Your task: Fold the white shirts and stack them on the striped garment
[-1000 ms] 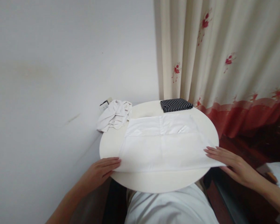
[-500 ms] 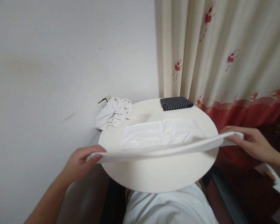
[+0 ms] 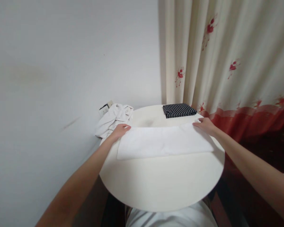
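Observation:
A white cloth (image 3: 164, 142) lies folded into a long band across the round cream table (image 3: 163, 186). My left hand (image 3: 120, 130) rests on its far left corner, fingers curled onto the edge. My right hand (image 3: 204, 125) is on its far right corner, fingers pinched on the fabric. Both arms reach out over the table from the near side.
A folded dark cloth with thin white stripes (image 3: 179, 110) sits at the table's far edge. A crumpled white garment (image 3: 113, 120) hangs off the far left rim by a wall socket (image 3: 105, 109). A cream curtain with red flowers (image 3: 227, 63) hangs behind on the right.
Both hands lifted the near edge of the white cloth, carried it away from me and laid it on the far edge. The cloth is now folded in half.

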### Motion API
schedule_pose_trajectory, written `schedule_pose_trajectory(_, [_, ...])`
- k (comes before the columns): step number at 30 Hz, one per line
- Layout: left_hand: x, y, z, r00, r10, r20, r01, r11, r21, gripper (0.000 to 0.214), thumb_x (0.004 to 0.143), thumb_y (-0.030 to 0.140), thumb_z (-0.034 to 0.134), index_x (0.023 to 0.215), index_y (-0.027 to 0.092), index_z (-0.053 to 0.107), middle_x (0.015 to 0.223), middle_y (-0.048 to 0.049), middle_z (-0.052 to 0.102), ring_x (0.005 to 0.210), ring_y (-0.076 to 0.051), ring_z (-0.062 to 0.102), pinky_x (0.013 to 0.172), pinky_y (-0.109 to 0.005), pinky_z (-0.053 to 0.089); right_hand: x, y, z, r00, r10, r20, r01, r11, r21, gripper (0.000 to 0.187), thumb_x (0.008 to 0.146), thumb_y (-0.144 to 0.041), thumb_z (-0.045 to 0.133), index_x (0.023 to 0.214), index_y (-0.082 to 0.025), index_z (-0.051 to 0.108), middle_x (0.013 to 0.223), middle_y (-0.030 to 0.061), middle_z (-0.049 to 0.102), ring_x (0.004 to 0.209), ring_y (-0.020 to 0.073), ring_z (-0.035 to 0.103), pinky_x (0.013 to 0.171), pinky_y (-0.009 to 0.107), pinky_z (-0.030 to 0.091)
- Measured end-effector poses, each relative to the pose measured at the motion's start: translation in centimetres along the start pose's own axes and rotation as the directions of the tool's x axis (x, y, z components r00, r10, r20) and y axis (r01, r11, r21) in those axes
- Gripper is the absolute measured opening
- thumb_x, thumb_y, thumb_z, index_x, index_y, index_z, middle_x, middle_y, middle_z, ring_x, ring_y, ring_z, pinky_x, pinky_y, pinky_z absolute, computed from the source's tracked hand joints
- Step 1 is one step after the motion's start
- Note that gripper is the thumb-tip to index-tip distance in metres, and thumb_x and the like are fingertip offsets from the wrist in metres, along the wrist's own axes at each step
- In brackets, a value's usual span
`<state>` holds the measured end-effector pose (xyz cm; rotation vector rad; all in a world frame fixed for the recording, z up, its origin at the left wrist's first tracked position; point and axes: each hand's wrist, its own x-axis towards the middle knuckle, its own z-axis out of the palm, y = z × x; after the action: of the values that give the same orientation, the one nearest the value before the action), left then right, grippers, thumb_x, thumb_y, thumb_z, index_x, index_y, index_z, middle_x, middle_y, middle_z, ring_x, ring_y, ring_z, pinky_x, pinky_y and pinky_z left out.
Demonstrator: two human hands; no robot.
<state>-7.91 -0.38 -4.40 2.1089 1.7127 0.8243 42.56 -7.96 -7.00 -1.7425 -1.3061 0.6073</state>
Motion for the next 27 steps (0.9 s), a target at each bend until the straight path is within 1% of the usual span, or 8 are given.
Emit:
schedule_pose_trajectory(3, [1.2, -1.2, 2.1, 0.998, 0.0, 0.057, -0.003, 0.999, 0.045, 0.027, 0.073, 0.04, 0.06, 0.074, 0.016, 0.072, 0.087, -0.0104, 0.077, 0.089, -0.029, 0.07, 0.083, -0.034, 0.051, 1.2, 1.5, 1.4, 0.999, -0.03, 0.013, 0.031, 0.995, -0.094, 0.021, 0.07, -0.031, 0.069, 0.076, -0.011, 0.07, 0.061, 0.0017, 0.063, 0.061, 0.0172, 0.059, 0.053, 0.024, 0.042])
schedule_pose_trajectory(5, [1.4, -2.2, 2.8, 0.998, 0.007, 0.067, -0.012, 0.997, 0.077, 0.025, 0.075, 0.038, 0.058, 0.074, 0.017, 0.071, 0.089, -0.0103, 0.077, 0.091, -0.029, 0.07, 0.085, -0.035, 0.051, 1.6, 2.0, 1.6, 0.998, -0.063, -0.002, 0.063, 0.992, -0.109, 0.023, 0.07, -0.033, 0.068, 0.075, -0.011, 0.071, 0.063, 0.0026, 0.064, 0.064, 0.0184, 0.059, 0.056, 0.025, 0.042])
schedule_pose_trajectory(11, [1.1, -4.5, 3.4, 0.997, 0.038, 0.066, -0.048, 0.986, 0.158, 0.025, 0.083, 0.038, 0.049, 0.084, 0.019, 0.066, 0.1, -0.0113, 0.074, 0.1, -0.029, 0.067, 0.095, -0.039, 0.049, 2.9, 2.7, 1.7, 0.981, -0.19, -0.033, 0.182, 0.971, -0.158, 0.03, 0.075, -0.04, 0.061, 0.083, -0.012, 0.072, 0.075, 0.0044, 0.068, 0.07, 0.0197, 0.06, 0.061, 0.027, 0.042])
schedule_pose_trajectory(15, [0.6, -4.9, 3.5, 0.996, 0.056, 0.076, -0.07, 0.978, 0.196, 0.024, 0.085, 0.037, 0.047, 0.089, 0.02, 0.063, 0.103, -0.0101, 0.073, 0.103, -0.027, 0.065, 0.097, -0.039, 0.048, 4.0, 3.7, 2.8, 0.979, -0.199, -0.038, 0.186, 0.958, -0.219, 0.032, 0.076, -0.039, 0.06, 0.083, -0.011, 0.073, 0.076, 0.0066, 0.069, 0.072, 0.0212, 0.061, 0.065, 0.028, 0.043])
schedule_pose_trajectory(20, [0.1, -4.8, 3.0, 0.994, 0.067, 0.085, -0.086, 0.965, 0.248, 0.025, 0.085, 0.037, 0.049, 0.095, 0.019, 0.063, 0.104, -0.0086, 0.072, 0.101, -0.025, 0.065, 0.095, -0.036, 0.049, 4.5, 4.6, 3.4, 0.975, -0.217, -0.045, 0.184, 0.907, -0.379, 0.035, 0.078, -0.041, 0.062, 0.086, -0.01, 0.075, 0.08, 0.0104, 0.072, 0.075, 0.0237, 0.064, 0.069, 0.03, 0.043])
schedule_pose_trajectory(23, [0.0, -4.3, 2.2, 0.993, 0.068, 0.095, -0.093, 0.954, 0.286, 0.025, 0.083, 0.033, 0.055, 0.099, 0.017, 0.065, 0.1, -0.0094, 0.072, 0.097, -0.026, 0.067, 0.091, -0.037, 0.051, 4.2, 4.0, 3.0, 0.973, -0.224, -0.05, 0.181, 0.883, -0.434, 0.037, 0.083, -0.04, 0.061, 0.097, -0.009, 0.076, 0.093, 0.0143, 0.075, 0.085, 0.0264, 0.067, 0.076, 0.031, 0.045])
schedule_pose_trajectory(25, [-0.4, -2.9, 1.9, 0.993, 0.08, 0.088, -0.104, 0.943, 0.315, 0.03, 0.081, 0.027, 0.059, 0.108, 0.014, 0.064, 0.11, -0.013, 0.07, 0.105, -0.028, 0.065, 0.096, -0.04, 0.049, 3.7, 2.9, 2.9, 0.97, -0.229, -0.085, 0.161, 0.862, -0.481, 0.043, 0.088, -0.039, 0.058, 0.112, -0.008, 0.072, 0.106, 0.0182, 0.073, 0.097, 0.0291, 0.067, 0.085, 0.033, 0.047])
schedule_pose_trajectory(27, [-1.2, -0.3, 2.2, 0.987, 0.145, 0.075, -0.163, 0.92, 0.357, 0.039, 0.084, 0.024, 0.057, 0.121, 0.013, 0.061, 0.128, -0.0171, 0.064, 0.119, -0.031, 0.059, 0.105, -0.044, 0.044, 2.5, 1.2, 3.3, 0.958, -0.259, -0.124, 0.149, 0.818, -0.556, 0.049, 0.094, -0.041, 0.051, 0.125, -0.006, 0.066, 0.118, 0.0226, 0.069, 0.109, 0.0327, 0.063, 0.093, 0.038, 0.046])
